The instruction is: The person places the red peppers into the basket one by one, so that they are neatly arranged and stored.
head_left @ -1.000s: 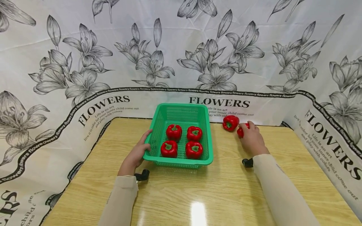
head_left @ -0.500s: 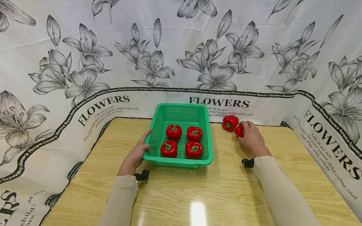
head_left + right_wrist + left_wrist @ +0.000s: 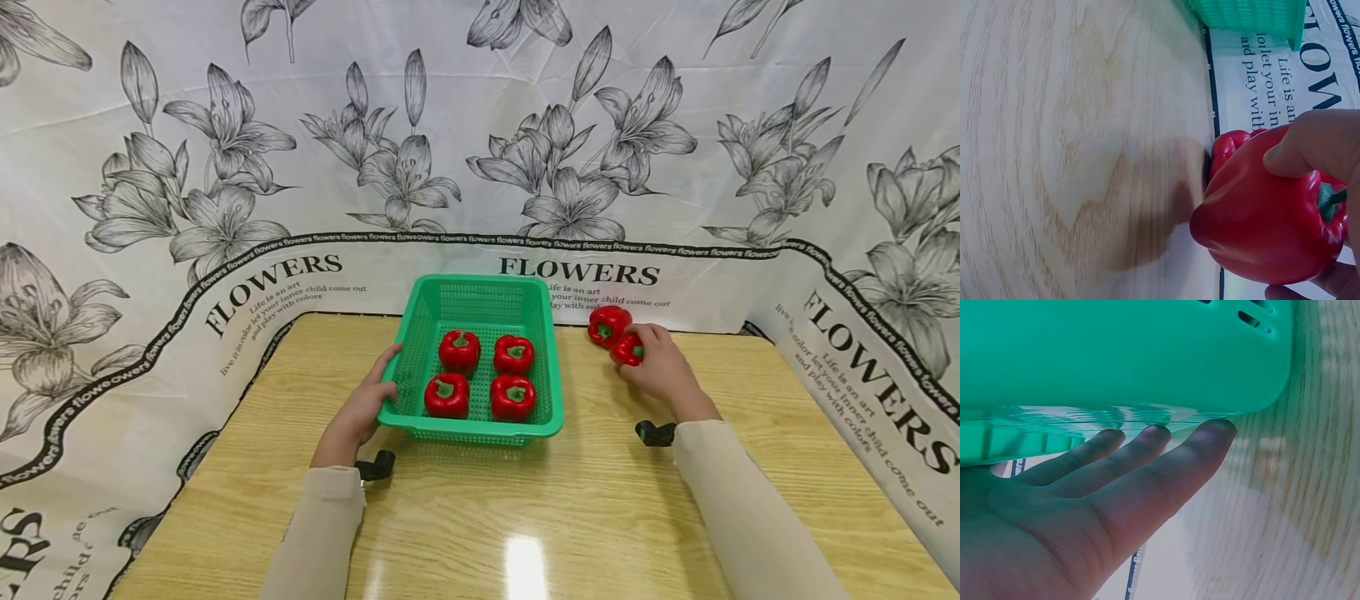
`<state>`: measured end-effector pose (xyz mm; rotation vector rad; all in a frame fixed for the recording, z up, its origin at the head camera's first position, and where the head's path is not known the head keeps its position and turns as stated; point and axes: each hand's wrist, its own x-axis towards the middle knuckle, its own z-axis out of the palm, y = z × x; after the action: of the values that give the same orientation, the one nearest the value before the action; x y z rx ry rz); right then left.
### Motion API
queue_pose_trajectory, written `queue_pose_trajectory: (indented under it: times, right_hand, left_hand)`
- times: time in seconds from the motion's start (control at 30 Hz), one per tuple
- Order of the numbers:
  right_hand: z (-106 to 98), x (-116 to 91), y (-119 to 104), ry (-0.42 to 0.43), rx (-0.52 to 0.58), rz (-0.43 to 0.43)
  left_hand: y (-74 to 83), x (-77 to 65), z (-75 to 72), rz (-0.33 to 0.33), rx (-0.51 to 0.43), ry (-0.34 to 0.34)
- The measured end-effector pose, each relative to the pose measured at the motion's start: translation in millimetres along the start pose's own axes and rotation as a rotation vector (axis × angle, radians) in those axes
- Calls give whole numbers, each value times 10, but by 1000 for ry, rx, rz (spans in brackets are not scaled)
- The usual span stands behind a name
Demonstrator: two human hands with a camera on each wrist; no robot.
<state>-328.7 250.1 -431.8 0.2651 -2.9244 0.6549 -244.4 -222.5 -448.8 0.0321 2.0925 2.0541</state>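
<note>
A green plastic basket (image 3: pixel 557 367) stands on the table with several red bell peppers (image 3: pixel 513 398) inside, stems up. My left hand (image 3: pixel 363 408) holds the basket's left side, its thumb over the rim; in the left wrist view, straight fingers (image 3: pixel 1147 478) touch the outer wall. My right hand (image 3: pixel 663 367) grips a red bell pepper (image 3: pixel 1266 209) between thumb and fingers, to the right of the basket. Just behind it sits another red bell pepper (image 3: pixel 607 325), partly hidden by the held one in the right wrist view.
The pale wooden table (image 3: pixel 465 525) ends at the back against a white flower-print cloth (image 3: pixel 480 167), which also closes in both sides. A black wrist mount (image 3: pixel 375 465) sits under the left wrist, another black mount (image 3: pixel 655 433) by the right.
The right hand has moved slightly left with its bell pepper, which now shows more, stem included, close to the one behind. Left hand and basket have stayed in place.
</note>
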Motion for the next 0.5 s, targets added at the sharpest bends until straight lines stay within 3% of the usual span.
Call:
queue_pose_trajectory:
  times: [0.27,0.5]
  right_hand:
    - [4,-15,-83,-4,28,-6]
    - [-10,-7,-170,10,52,-23]
  left_hand:
    - [22,-9,2,-12,-20,-19]
    - [211,-147,50,-23,-24,-48]
